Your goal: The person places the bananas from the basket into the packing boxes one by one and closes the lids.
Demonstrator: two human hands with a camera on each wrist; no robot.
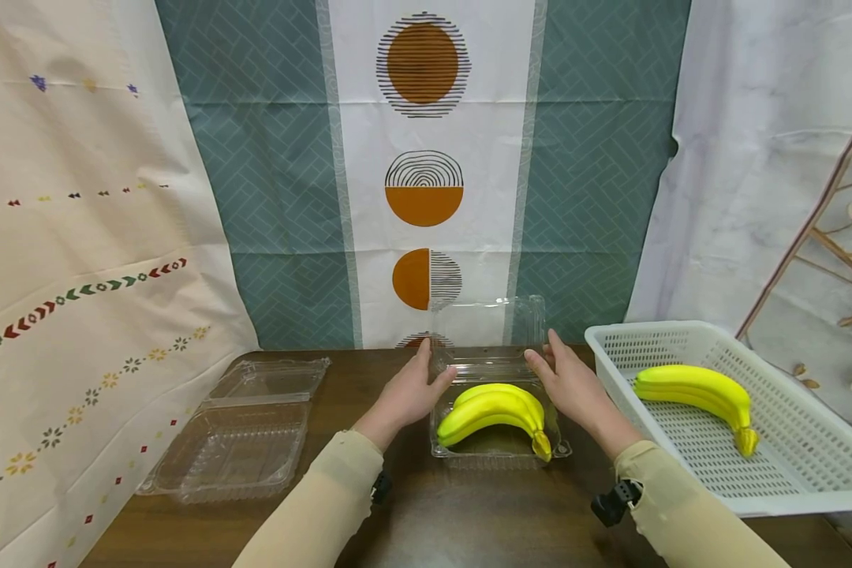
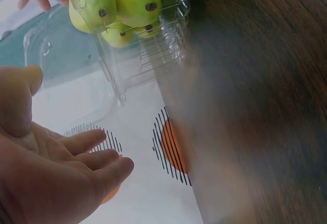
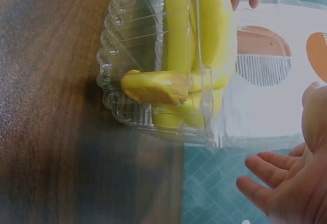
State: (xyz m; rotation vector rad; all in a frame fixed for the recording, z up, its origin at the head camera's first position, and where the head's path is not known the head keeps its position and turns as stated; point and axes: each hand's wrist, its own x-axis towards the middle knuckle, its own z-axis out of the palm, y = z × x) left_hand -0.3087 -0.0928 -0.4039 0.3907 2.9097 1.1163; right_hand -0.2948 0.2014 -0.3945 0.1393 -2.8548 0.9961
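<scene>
Bananas (image 1: 493, 414) lie in a clear plastic box (image 1: 497, 458) on the tabletop (image 1: 426, 521) in the head view, their bunch curving across the base, with the stem end towards the near right corner, probably because the bunch fits most easily that way. The raised lid (image 1: 486, 323) stands behind, leaving the fruit uncovered. The left hand (image 1: 408, 388) and right hand (image 1: 571, 383) flank it, seemingly to balance both sides; contact is unclear. An unfilled box (image 1: 241, 442) lies open at left; a basket (image 1: 809, 502) at right holds another bunch (image 1: 696, 390).

From the left wrist, that hand's fingers are loosely extended, gripping nothing, beside the banana tips.

From the right wrist, that hand is likewise relaxed and ungripping, near the stem end.
</scene>
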